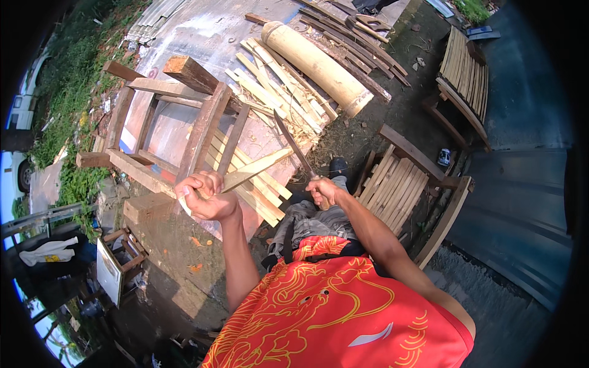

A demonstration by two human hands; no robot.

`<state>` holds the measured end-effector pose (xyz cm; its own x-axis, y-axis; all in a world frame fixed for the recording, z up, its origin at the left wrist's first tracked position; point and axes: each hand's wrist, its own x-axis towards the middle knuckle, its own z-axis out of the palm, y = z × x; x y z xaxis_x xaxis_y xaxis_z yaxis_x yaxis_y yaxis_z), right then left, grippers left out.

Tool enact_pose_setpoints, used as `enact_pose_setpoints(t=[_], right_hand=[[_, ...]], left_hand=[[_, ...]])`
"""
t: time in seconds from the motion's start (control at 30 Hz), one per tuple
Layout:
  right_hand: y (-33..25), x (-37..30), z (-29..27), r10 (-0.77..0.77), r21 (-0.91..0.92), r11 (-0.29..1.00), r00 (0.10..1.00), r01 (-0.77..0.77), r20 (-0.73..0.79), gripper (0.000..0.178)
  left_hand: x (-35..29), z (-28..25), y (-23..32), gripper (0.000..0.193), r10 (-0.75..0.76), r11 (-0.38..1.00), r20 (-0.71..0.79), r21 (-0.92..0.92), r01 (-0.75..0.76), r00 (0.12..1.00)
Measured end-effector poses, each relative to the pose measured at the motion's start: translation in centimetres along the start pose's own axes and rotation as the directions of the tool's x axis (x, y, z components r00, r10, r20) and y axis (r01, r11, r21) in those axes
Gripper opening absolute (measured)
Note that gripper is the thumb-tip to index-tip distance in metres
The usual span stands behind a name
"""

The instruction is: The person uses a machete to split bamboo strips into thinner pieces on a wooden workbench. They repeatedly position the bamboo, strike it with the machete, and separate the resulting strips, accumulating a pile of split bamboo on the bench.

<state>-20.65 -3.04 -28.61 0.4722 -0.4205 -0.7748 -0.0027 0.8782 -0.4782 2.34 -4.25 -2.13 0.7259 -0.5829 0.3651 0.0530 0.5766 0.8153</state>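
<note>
While my left hand grips a bamboo strip slanting toward the long blade clenched in my right hand, split slats and a thick bamboo culm litter the concrete yard beside a wooden frame.

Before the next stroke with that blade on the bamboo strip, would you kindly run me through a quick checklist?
1. Left hand closed firmly on the bamboo strip: ok.
2. Right hand gripping the long blade: ok.
3. Blade edge against the strip's far end: cannot tell.
4. Left hand's fingers away from the blade: ok.
5. Strip braced on the wooden frame: cannot tell.
6. Knee out of the blade's line: not ok, it sits just below.
</note>
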Motion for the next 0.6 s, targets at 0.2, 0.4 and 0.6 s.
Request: enact_pose_setpoints(t=[0.2, 0.4, 0.6], right_hand=[[-1.3, -2.3, 1.3, -0.03, 0.001, 1.0, 0.999, 0.03, -0.012, 0.024], [-1.1, -3.0, 3.3, -0.222, -0.438, 0.886, 0.968, 0.15, -0.119, 0.025], [-1.9, -6.3, 5.8, -0.408, -0.715, 0.663, 0.908, 0.224, -0.093, 0.038]], left_hand=[[-0.1, 0.3, 0.5, 0.027, 0.01, 0.999, -0.049, 0.036, -0.009, 0.999], [0.2, 0.2, 1.5, 0.024, 0.018, 0.998, -0.041, -0.052, -0.02, 0.999], [-0.4, 0.1, 1.0, 0.024, 0.071, 0.997, 0.056, 0.005, -0.072, 0.996]])
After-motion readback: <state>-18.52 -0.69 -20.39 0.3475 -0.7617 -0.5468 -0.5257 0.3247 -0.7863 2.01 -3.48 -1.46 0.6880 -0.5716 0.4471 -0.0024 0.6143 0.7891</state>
